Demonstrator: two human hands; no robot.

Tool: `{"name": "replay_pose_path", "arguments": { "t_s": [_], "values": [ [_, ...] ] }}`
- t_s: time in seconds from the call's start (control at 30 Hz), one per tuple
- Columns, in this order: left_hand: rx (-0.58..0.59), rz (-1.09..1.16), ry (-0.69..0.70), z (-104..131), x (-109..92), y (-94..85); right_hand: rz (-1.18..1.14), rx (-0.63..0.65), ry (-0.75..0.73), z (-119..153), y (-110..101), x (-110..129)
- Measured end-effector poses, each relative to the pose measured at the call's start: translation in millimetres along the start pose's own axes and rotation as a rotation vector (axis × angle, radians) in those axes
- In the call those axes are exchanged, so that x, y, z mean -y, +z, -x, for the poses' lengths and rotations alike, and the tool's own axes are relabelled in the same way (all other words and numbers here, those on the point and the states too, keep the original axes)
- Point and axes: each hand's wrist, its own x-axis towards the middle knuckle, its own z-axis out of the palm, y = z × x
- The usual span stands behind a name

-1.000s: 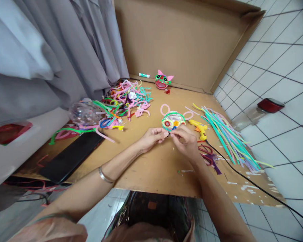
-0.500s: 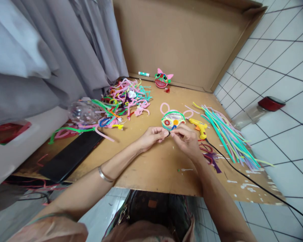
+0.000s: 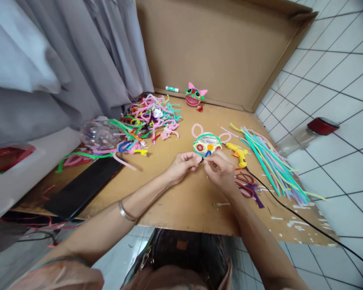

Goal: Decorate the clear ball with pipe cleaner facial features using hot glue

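Both my hands meet near the table's middle, fingertips pinched around a small dark piece (image 3: pixel 203 159) whose kind I cannot make out. My left hand (image 3: pixel 186 164) is closed on its left side, my right hand (image 3: pixel 220 168) closed on its right side. Just beyond my fingers lies a round pipe-cleaner face (image 3: pixel 207 144) with a green outline, a red ringed eye, an orange centre and pink loops above. My fingers hide its lower edge. A yellow glue gun (image 3: pixel 237 154) rests to the right of it, its nozzle pointing at the face.
Straight pipe cleaners (image 3: pixel 272 165) lie at right, by the glue gun's black cord (image 3: pixel 286 210). Red-handled scissors (image 3: pixel 244 186) are beside my right wrist. Tangled pipe cleaners (image 3: pixel 157 117), a clear plastic ball (image 3: pixel 98 135) and a black slab (image 3: pixel 83 187) occupy the left. A finished face (image 3: pixel 193 96) stands behind.
My right hand has shifted and turned slightly, and more of the scissors' handles shows. My left hand keeps its pinch almost in place.
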Motion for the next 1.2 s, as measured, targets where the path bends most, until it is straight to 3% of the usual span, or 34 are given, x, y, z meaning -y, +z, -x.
{"name": "replay_pose_path", "arguments": {
  "t_s": [0.2, 0.4, 0.8, 1.2],
  "values": [
    [-0.088, 0.052, 0.008, 2, 0, 6.2, 0.300, -0.033, -0.202, 2, 7, 0],
    [-0.193, 0.086, 0.008, 2, 4, 7.7, 0.488, 0.005, -0.252, 2, 11, 6],
    [-0.219, 0.142, -0.088, 4, 0, 7.3, 0.536, 0.016, -0.198, 5, 14, 6],
    [-0.201, -0.056, 0.045, 5, -4, 7.6, 0.406, -0.007, -0.104, 8, 13, 2]
  ]
}}
